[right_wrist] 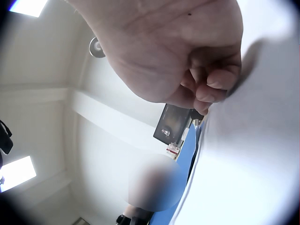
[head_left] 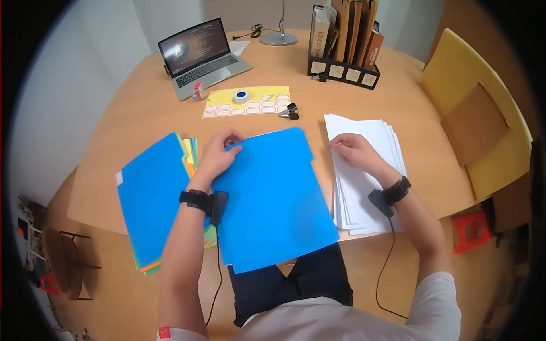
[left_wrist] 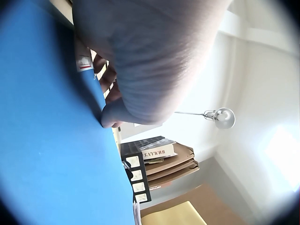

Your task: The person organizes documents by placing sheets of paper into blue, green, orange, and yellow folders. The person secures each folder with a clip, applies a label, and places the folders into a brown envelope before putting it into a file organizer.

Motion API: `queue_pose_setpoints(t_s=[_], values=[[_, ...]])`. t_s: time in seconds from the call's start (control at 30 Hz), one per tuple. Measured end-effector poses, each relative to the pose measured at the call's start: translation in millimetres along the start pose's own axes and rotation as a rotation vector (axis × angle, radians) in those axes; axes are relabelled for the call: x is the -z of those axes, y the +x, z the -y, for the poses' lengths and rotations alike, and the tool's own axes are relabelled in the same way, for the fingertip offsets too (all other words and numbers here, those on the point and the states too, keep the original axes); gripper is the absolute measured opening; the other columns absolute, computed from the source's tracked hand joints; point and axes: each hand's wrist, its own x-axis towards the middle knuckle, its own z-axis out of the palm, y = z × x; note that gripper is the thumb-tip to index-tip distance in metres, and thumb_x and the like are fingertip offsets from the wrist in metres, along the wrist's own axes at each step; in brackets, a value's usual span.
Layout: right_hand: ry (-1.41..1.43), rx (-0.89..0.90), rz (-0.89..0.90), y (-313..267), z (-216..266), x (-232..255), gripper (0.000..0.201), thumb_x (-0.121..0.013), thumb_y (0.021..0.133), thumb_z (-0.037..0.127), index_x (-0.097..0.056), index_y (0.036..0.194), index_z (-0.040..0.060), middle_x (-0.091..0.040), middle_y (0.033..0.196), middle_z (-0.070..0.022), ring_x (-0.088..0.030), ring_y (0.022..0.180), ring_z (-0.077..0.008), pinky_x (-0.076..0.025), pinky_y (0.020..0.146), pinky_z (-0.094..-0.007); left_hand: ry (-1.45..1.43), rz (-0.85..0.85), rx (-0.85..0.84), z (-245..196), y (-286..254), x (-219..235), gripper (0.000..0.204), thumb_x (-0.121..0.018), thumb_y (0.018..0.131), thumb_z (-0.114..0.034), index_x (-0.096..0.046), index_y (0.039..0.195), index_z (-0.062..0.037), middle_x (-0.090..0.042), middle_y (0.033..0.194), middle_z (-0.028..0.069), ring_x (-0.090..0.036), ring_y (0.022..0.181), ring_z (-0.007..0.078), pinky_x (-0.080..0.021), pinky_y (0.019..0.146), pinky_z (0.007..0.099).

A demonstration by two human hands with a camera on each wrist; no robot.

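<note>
A blue file folder [head_left: 273,193] lies before the person, its near end over the lap. At its top left corner is the left hand [head_left: 219,152]. In the left wrist view the thumb [left_wrist: 115,114] presses on the folder's face by the edge, while the fingers reach past that edge, partly hidden. The right hand [head_left: 359,154] is over a stack of white paper [head_left: 369,199], fingertips near its left side. Its fingers [right_wrist: 213,91] are loosely curled close to the top sheet, with nothing visible in them. Left of the folder lies a pile of coloured folders [head_left: 156,199], a blue one on top.
Farther back are a yellow label sheet [head_left: 247,94] with a white tape roll [head_left: 241,96] on it, black binder clips [head_left: 290,112], a small red-and-clear item [head_left: 198,91] and an open laptop [head_left: 202,57]. A black file rack [head_left: 344,73] and lamp base [head_left: 278,38] stand behind; a yellow chair [head_left: 466,85] is at right.
</note>
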Motion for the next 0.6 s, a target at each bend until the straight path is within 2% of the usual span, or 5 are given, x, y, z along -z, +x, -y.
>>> queue_pose_setpoints(t_s=[0.17, 0.27, 0.37, 0.47, 0.6], values=[[-0.307, 0.104, -0.032, 17.6, 39.9, 11.7, 0.023, -0.059, 0.101, 0.021, -0.072, 0.111, 0.0041, -0.057, 0.072, 0.0016, -0.051, 0.063, -0.0077, -0.043, 0.058, -0.0241, 0.002, -0.021, -0.007, 3.1, 0.2, 0.2, 0.018, -0.073, 0.083, -0.005, -0.071, 0.101, -0.0064, -0.072, 0.096, 0.009, -0.066, 0.094, 0.024, -0.052, 0.088, 0.0359], [-0.476, 0.337, -0.158, 55.7, 39.2, 19.8, 0.024, -0.061, 0.098, 0.019, -0.072, 0.112, 0.003, -0.059, 0.077, -0.0012, -0.054, 0.07, -0.0102, -0.046, 0.066, -0.0273, 0.002, -0.032, -0.025, 6.4, 1.8, -0.9, 0.018, -0.073, 0.083, -0.005, -0.072, 0.1, -0.0066, -0.073, 0.095, 0.0092, -0.067, 0.093, 0.0246, -0.053, 0.088, 0.036], [-0.472, 0.264, -0.149, 81.8, 40.6, 19.0, 0.029, -0.064, 0.094, 0.017, -0.069, 0.119, 0.0032, -0.061, 0.086, -0.0032, -0.055, 0.077, -0.0128, -0.048, 0.073, -0.0301, -0.022, -0.021, -0.013, 8.4, 1.8, -1.4, 0.019, -0.073, 0.082, -0.003, -0.07, 0.101, -0.0054, -0.069, 0.093, 0.0049, -0.058, 0.089, 0.0176, -0.05, 0.086, 0.0314], [-0.472, 0.293, -0.117, 101.6, 30.4, 11.4, 0.038, -0.067, 0.091, 0.019, -0.065, 0.126, 0.005, -0.06, 0.099, -0.0045, -0.055, 0.082, -0.0143, -0.05, 0.077, -0.0308, -0.028, -0.033, -0.01, 11.3, 2.0, -2.9, 0.02, -0.073, 0.082, -0.003, -0.07, 0.101, -0.0052, -0.069, 0.094, 0.0053, -0.059, 0.09, 0.0181, -0.05, 0.086, 0.0317], [-0.505, 0.351, -0.113, 123.5, 20.0, 8.7, 0.052, -0.072, 0.087, 0.02, -0.059, 0.135, 0.0078, -0.058, 0.118, -0.0079, -0.057, 0.097, -0.0182, -0.051, 0.086, -0.0321, -0.006, -0.049, 0.001, 12.2, 1.6, -4.0, 0.019, -0.073, 0.082, -0.005, -0.072, 0.1, -0.0062, -0.074, 0.097, 0.0107, -0.069, 0.096, 0.0274, -0.055, 0.089, 0.039]])
